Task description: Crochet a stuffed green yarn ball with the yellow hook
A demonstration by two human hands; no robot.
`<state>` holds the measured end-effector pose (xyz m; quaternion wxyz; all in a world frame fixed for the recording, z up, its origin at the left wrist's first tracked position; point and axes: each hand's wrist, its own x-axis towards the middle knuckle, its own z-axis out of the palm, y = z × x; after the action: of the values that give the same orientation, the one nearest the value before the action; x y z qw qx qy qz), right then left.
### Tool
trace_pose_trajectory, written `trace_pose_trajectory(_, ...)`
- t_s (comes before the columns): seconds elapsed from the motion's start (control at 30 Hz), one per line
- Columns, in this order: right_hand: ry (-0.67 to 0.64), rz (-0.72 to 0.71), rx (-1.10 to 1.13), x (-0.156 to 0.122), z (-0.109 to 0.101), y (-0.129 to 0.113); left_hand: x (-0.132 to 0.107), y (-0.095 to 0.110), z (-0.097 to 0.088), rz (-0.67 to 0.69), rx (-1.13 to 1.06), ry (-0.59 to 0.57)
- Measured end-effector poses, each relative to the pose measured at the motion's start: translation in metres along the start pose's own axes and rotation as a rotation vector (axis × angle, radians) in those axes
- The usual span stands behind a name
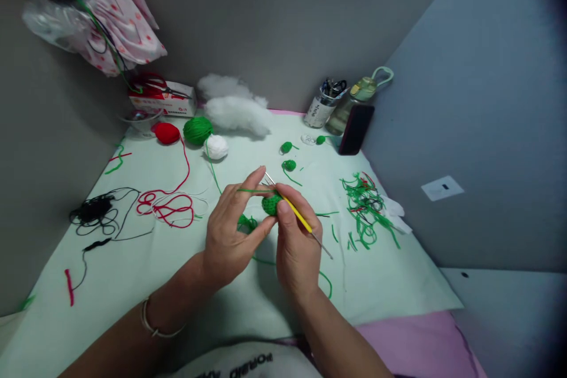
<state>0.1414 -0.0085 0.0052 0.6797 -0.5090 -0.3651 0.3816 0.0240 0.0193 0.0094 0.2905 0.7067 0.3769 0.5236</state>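
Note:
My left hand (pixel 230 230) pinches a small green crocheted piece (pixel 270 205) between thumb and fingers, with a green yarn strand (pixel 250 191) stretched over its raised index finger. My right hand (pixel 296 242) grips a yellow-handled crochet hook (pixel 297 217), its metal tip pointing up-left into the piece. The green strand runs back across the pale green cloth (pixel 133 271) to a green yarn ball (pixel 198 130).
Red yarn ball (pixel 167 133), white yarn ball (pixel 216 146), white stuffing (pixel 234 109) and a red-white box (pixel 163 99) lie at the back. Black yarn tangle (pixel 95 211) and red loops (pixel 166 207) left. Green scraps (pixel 365 207) right. Jar with scissors (pixel 323 105), bottle (pixel 354 103), phone (pixel 355 129) far right.

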Motion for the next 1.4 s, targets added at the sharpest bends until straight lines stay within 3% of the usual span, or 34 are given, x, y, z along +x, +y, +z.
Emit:
trace_pose_trajectory(0.27, 0.013, -0.318, -0.147, 0.007, -0.015, -0.01, 0.004, 0.008, -0.006, -0.378, -0.368, -0.096)
trace_pose_trajectory(0.37, -0.031, -0.315, -0.083, 0.006, -0.017, -0.006, 0.011, 0.012, -0.009, -0.49, -0.502, -0.096)
trace_pose_trajectory(0.47, -0.107, -0.215, 0.043, 0.009, -0.019, -0.004, 0.015, 0.012, -0.013, -0.547, -0.599, -0.117)
trace_pose_trajectory(0.67, -0.228, -0.029, 0.199, 0.021, -0.019, -0.013, 0.015, 0.003, -0.02, -0.578, -0.674, -0.238)
trace_pose_trajectory(0.83, -0.231, 0.081, 0.17, 0.021, -0.025, -0.012, 0.01, 0.001, -0.023, -0.526, -0.519, -0.29)
trace_pose_trajectory(1.07, -0.333, -0.203, -0.072, 0.018, -0.035, -0.006, 0.01, 0.0, -0.029, -0.461, -0.434, -0.333)
trace_pose_trajectory(1.4, -0.335, -0.015, 0.189, 0.022, -0.031, -0.009, 0.011, -0.005, -0.031, -0.5, -0.49, -0.381)
